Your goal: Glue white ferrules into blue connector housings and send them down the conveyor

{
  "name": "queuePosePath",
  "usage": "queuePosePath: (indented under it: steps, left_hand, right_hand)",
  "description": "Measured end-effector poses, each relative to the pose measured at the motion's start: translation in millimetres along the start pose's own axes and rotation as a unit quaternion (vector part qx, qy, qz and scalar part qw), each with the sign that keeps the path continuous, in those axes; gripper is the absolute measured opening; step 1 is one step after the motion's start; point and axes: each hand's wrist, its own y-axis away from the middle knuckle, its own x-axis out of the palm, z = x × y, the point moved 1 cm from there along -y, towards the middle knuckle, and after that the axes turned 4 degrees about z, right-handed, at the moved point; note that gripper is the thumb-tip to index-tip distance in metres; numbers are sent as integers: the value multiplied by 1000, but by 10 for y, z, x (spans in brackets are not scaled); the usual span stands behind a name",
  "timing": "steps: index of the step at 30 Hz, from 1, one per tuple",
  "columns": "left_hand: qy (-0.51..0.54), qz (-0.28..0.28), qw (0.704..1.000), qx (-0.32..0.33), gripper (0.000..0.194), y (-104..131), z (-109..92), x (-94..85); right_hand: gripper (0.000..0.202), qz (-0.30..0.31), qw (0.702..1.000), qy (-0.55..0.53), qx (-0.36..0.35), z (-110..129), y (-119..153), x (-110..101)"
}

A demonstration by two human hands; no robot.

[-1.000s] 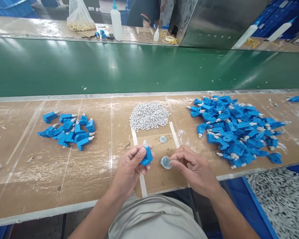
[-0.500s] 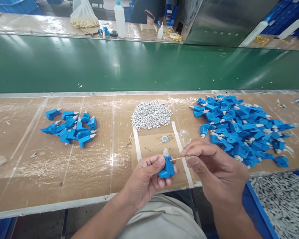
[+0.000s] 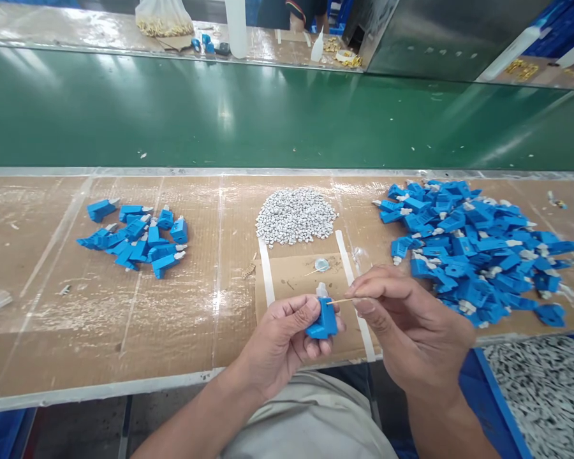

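Can't read a single word or number here, tbh. The blue part (image 3: 322,324) in the grip shows no lettering I can make out. Well beyond the grip and off to its right, the steel box (image 3: 435,35) has a row of faint pale spots (marks or glare, honestly can't tell), too blurry to read.

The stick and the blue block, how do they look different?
The stick is thin; the blue block is chunky. The stick is plain tan; the blue block has a whitish tip. The right hand pinches the stick; the left hand holds the blue block. Both are held in bare hands.
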Motion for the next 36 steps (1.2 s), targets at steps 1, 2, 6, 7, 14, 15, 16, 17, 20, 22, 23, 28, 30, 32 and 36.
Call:
queuePosePath:
  steps: [1, 2, 6, 7, 14, 15, 16, 17, 20, 22, 23, 28, 30, 32, 36]
  left_hand:
    - [-1, 0, 1000, 1, 30, -2, -1, -1]
    - [-3, 0, 1000, 2, 30, -4, -3, -2]
    - [-15, -3, 1000, 8, 29, -15, -7, -8]
    - [-20, -6, 1000, 10, 29, -18, -10, -10]
    - [-55, -31, 998, 19, 29, -19, -34, -25]
    - [-58, -31, 998, 21, 29, -18, -34, -29]
    - [-60, -32, 997, 22, 30, -17, -35, -35]
    - [-62, -32, 997, 23, 31, -15, -35, -44]
    - [-71, -39, 996, 31, 31, 0, -44, -97]
    - [-76, -57, 994, 52, 30, 16, -59, -157]
    - [-77, -69, 993, 64, 29, 26, -67, -192]
    - [-78, -105, 987, 95, 29, 53, -76, -330]
    - [-83, -102, 987, 96, 29, 49, -68, -352]
    - [-88, -95, 987, 97, 30, 41, -61, -363]
    - [-84, -84, 988, 94, 28, 41, -49, -395]
  right_hand:
    - [17, 3, 1000, 3, -4, 0, -4, 8]
    - [17, 8, 1000, 7, -9, 0, -6, 15]
    - [20, 21, 997, 56, -50, -9, 0, 20]
    - [21, 22, 995, 73, -61, -14, 5, 13]
    - [26, 50, 990, 105, -86, -28, 28, -8]
    - [26, 51, 990, 102, -87, -24, 26, -3]
    - [26, 54, 991, 90, -88, -21, 23, 1]
    - [26, 56, 992, 71, -85, -22, 21, 0]
    - [24, 39, 998, 9, -48, -73, 28, -53]
    - [22, 24, 1000, 6, -18, -157, 60, -122]
    - [21, 27, 999, 21, -3, -212, 87, -156]
    - [16, 111, 988, 81, 74, -459, 288, -207]
    - [21, 121, 985, 92, 85, -497, 331, -195]
    - [26, 107, 984, 114, 82, -518, 299, -199]
    - [16, 81, 981, 175, 35, -632, -4, -238]
